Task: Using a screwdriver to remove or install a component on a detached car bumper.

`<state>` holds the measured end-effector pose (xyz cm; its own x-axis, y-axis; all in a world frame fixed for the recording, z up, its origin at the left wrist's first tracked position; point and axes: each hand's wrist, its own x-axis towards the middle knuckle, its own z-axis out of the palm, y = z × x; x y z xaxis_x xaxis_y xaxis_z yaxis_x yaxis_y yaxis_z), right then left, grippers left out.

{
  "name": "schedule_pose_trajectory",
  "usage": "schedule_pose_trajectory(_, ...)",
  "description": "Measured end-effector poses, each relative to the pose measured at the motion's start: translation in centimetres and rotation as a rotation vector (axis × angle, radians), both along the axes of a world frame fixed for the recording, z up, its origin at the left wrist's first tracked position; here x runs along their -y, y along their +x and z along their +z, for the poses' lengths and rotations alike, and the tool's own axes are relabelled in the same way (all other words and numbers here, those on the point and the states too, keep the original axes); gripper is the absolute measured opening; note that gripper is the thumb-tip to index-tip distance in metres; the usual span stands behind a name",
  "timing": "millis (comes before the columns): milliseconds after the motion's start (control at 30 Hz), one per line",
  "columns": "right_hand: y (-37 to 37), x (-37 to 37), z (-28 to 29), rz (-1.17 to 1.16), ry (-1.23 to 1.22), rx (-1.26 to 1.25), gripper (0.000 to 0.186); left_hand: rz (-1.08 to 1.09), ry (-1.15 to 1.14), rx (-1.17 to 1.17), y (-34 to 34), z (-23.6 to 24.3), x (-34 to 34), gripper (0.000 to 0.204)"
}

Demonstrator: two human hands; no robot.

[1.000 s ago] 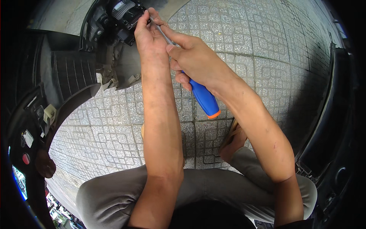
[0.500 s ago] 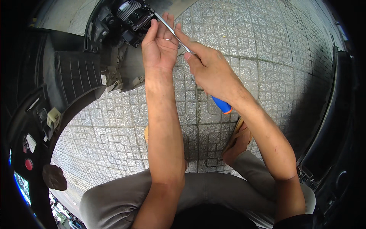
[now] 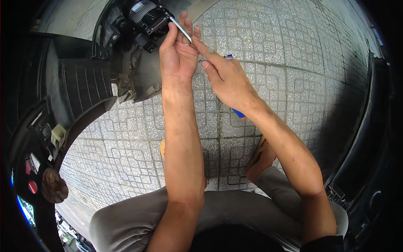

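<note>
My right hand (image 3: 231,75) is closed round a screwdriver (image 3: 181,29), its forefinger stretched along the steel shaft. A bit of the blue handle with an orange end (image 3: 238,113) shows below the wrist. The shaft's tip meets a black assembly with a ribbed grey round housing (image 3: 145,11), which looks like the back of a vehicle lamp. My left hand (image 3: 178,56) lies palm up beside it, fingers apart and a ring on one of them. Its thumb is by the assembly's edge, and the shaft crosses in front of its fingers. Whether the fingertips touch the assembly is hidden.
Black vehicle trim with a ribbed liner (image 3: 84,84) curves along the left, bearing a pale connector (image 3: 58,133). A dark panel (image 3: 357,138) stands at the right. Patterned paving (image 3: 260,33) lies below. A small blue piece (image 3: 228,56) shows just beyond my right hand.
My right hand has turned and shifted slightly left, so less of the blue handle shows below the wrist. A small blue piece has come into view beyond its knuckles. My left hand barely moved.
</note>
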<state>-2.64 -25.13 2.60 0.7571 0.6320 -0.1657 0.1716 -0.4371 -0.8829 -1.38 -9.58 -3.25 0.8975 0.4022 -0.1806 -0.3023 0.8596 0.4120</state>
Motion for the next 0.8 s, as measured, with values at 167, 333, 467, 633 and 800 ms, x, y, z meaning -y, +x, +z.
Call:
schedule_pose_trajectory(167,0.8,-0.9,-5.3,-0.038,0.093,0.195,0.055,0.002,0.121,-0.053,-0.1,-0.3,0.3,0.032)
schedule_pose_trajectory(333,1.5,-1.3,-8.2,-0.059,0.028,0.377,0.066,-0.064,0.299,-0.278,-0.7,0.7,0.5,0.054)
schedule_pose_trajectory(467,2.0,-1.5,-7.9,-0.036,-0.017,0.454,0.076,-0.066,0.107,-0.109,0.4,0.2,-0.7,0.067)
schedule_pose_trajectory(633,2.5,0.1,-3.8,0.014,-0.121,0.432,0.066,0.130,-0.091,0.079,2.8,-0.1,1.4,0.068)
schedule_pose_trajectory(800,2.0,0.2,0.5,0.049,-0.234,0.329,0.068,0.276,-0.107,0.063,4.0,0.2,2.1,0.052)
